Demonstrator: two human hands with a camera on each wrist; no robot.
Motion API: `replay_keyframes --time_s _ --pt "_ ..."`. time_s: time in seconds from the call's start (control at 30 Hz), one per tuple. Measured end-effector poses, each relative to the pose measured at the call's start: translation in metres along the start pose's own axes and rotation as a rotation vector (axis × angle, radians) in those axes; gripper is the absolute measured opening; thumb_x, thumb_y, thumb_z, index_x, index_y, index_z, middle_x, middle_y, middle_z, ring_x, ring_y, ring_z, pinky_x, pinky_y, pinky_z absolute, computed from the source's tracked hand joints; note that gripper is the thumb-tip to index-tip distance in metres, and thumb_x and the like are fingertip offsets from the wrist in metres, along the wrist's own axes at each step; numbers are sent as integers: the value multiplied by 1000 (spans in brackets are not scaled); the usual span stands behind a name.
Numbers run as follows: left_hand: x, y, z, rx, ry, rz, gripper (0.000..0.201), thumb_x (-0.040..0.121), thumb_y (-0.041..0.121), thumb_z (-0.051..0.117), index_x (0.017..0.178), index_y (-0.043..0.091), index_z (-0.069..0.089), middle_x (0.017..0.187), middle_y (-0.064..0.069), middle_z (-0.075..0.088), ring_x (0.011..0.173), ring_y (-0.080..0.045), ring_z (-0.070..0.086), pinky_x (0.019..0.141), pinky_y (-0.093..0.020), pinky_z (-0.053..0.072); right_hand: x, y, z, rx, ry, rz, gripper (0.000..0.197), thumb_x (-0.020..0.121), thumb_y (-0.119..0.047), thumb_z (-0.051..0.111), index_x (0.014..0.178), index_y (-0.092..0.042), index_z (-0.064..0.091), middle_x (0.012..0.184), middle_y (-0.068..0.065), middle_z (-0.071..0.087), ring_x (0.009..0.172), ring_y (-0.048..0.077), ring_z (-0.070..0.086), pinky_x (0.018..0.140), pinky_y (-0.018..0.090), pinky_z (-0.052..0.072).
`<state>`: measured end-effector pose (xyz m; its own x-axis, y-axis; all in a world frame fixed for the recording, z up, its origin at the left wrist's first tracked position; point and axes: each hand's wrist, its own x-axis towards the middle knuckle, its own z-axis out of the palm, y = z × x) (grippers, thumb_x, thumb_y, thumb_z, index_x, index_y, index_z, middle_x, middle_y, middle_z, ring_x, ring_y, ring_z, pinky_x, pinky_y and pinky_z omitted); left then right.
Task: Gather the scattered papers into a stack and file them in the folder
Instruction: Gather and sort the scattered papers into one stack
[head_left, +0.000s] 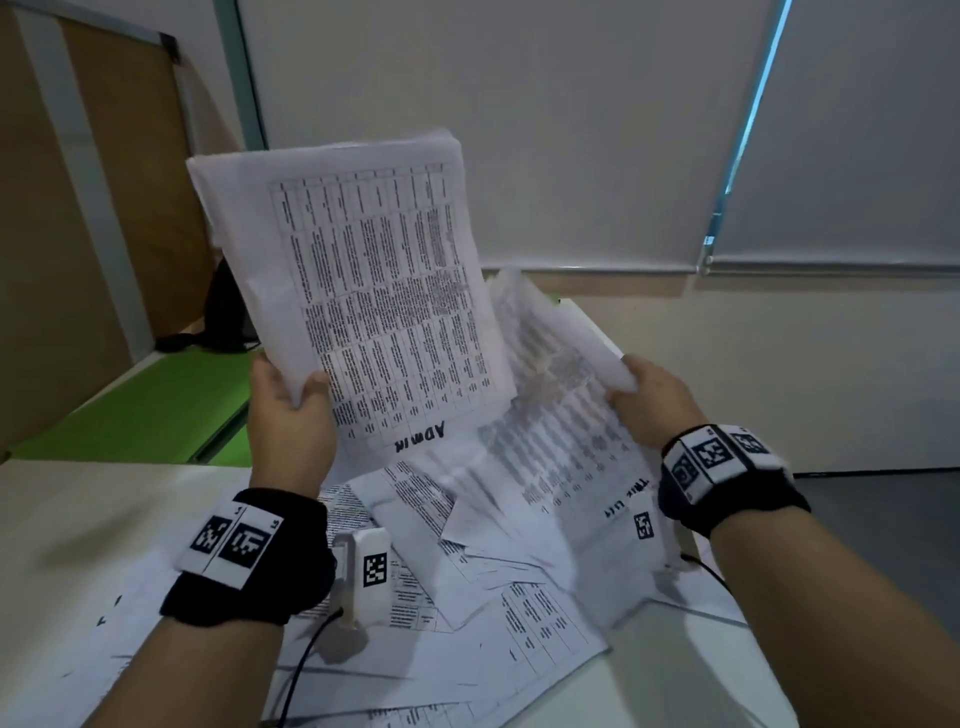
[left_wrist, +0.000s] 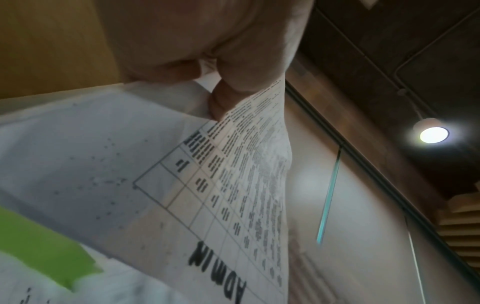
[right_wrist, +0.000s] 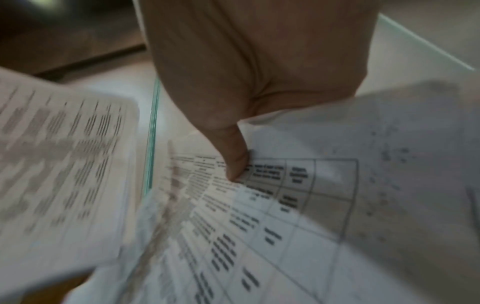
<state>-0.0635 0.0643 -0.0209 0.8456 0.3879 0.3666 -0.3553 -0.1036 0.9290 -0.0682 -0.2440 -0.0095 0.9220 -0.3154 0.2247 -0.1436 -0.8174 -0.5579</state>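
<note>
Left hand (head_left: 291, 410): pinching the bottom corner of a bundle of papers (head_left: 363, 280), thumb on the printed face, fingers behind; held upright above the table, at 11 o'clock from the loose pile, probably to keep gathered sheets together and clear of it.

Right hand (head_left: 649, 400): closed on the edge of a single sheet (head_left: 561, 415), thumb on top; lifted at 2 o'clock from the pile, blurred, likely being carried toward the bundle.

Loose papers (head_left: 483, 571): overlapping at odd angles on the white table (head_left: 78, 545), between the forearms; much left to gather.

Green folder (head_left: 156, 410): flat at 10 o'clock, beyond the table edge, untouched.

Risk: one-corner grip could let sheets fan out.
</note>
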Motion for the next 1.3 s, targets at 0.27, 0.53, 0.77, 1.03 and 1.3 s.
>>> replay_keyframes --time_s 0.27,0.53,0.77,1.03,1.3 --pt "-4 2 -13 106 121 6 36 95 8 44 131 9 38 124 -12 55 103 -26 54 87 -30 40 -12 -9 -23 614 383 -19 16 95 -14 50 111 -13 54 90 4 57 71 17 51 51 19 37" --pt "-4 5 0 -86 -93 -76 29 93 -5 43 113 15 50 101 1 64 89 -15 65 71 -25 53 -13 -22 3 921 74 36 18 93 -12 56 107 -22 60 104 0 67 98 21 63 90 37 50" --pt "-17 6 15 -351 -241 -211 32 99 39 33 108 31 63 95 17 73 98 -5 66 87 -25 51 -13 -30 22 988 -112 119 15 92 -14 55 104 -22 60 107 6 68 106 29 62 98 53 46" --pt "-25 0 17 -191 -103 -44 37 90 11 57 123 23 46 107 10 63 102 -13 61 98 -46 47 -31 -39 24 997 -59 -44 31 87 -10 63 112 -23 50 108 4 67 98 20 66 86 37 55" --pt "-15 15 1 -255 -191 9 43 74 27 67 109 43 49 113 5 65 108 -23 62 95 -45 48 -37 -56 11 1030 -36 -187 56 76 -14 76 121 -20 43 110 -2 67 98 13 68 82 31 56"
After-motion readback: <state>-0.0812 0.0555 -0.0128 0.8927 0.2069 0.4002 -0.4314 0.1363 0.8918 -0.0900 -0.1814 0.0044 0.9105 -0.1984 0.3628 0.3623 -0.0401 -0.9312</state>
